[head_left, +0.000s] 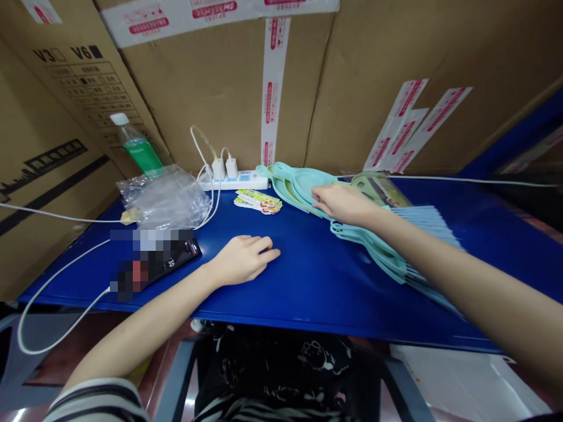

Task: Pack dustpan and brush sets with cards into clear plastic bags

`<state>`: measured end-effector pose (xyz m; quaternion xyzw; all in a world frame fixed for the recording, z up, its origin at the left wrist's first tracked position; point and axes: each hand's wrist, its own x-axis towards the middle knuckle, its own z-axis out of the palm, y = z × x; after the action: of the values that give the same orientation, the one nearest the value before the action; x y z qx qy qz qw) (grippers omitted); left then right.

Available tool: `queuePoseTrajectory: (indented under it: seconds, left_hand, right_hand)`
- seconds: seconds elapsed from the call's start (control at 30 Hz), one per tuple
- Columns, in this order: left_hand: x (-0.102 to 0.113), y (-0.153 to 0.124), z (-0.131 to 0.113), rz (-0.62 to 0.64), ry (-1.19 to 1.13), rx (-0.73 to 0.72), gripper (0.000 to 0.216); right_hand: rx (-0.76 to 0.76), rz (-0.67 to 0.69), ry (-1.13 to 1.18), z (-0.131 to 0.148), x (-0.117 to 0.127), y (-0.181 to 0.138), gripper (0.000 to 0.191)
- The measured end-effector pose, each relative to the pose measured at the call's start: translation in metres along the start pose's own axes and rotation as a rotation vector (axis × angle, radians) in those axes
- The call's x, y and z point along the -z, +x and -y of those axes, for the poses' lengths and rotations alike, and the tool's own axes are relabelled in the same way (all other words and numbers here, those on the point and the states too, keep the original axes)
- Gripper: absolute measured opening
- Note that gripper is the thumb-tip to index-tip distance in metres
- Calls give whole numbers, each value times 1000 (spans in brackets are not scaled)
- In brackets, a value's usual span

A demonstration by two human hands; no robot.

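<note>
My left hand (244, 259) rests on the blue tabletop, fingers loosely bent and a little apart, nothing in it. My right hand (345, 203) reaches over to a stack of light teal dustpans (303, 183), its fingers curled in a pinch at the top dustpan; the exact contact is partly hidden. Under my right forearm lie several hand brushes with teal handles (373, 246) and pale blue bristles (428, 223). A green plastic piece (364, 185) shows just behind my right hand. Small printed cards (258, 201) lie left of the dustpans.
A power strip (246, 180) with white chargers and cables stands at the back. On the left are clear plastic bags (167, 196), a bottle with a green label (143, 152) and a phone (176, 258) on a cable. Large cardboard boxes (211, 88) wall the table's far side.
</note>
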<state>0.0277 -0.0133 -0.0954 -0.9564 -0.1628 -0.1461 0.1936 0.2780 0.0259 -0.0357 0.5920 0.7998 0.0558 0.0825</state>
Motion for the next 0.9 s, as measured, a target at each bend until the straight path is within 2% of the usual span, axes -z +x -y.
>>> queuePoseTrajectory:
  seconds: [0.13,0.3,0.53,0.7,0.9]
  left_hand:
    - [0,-2,1,-15,4,57,27]
    - [-1,-3,3,-112,-6,127,29]
    - [-2,-3,0,-217,-50,257,34]
    - [-1,-2,0,-179,-24,209,29]
    - [-2,0,3,-102,41,81,23]
  right_hand:
    - [2,-45,-22,7,6,-7,18]
    - [50,-87,-36,20,9,-24,18]
    - [286,-323,-4,48,-7,-43,18]
    - [458,-498,-49,70,-34,-50,27]
    - [559,-521,-6,78,-53,-57,25]
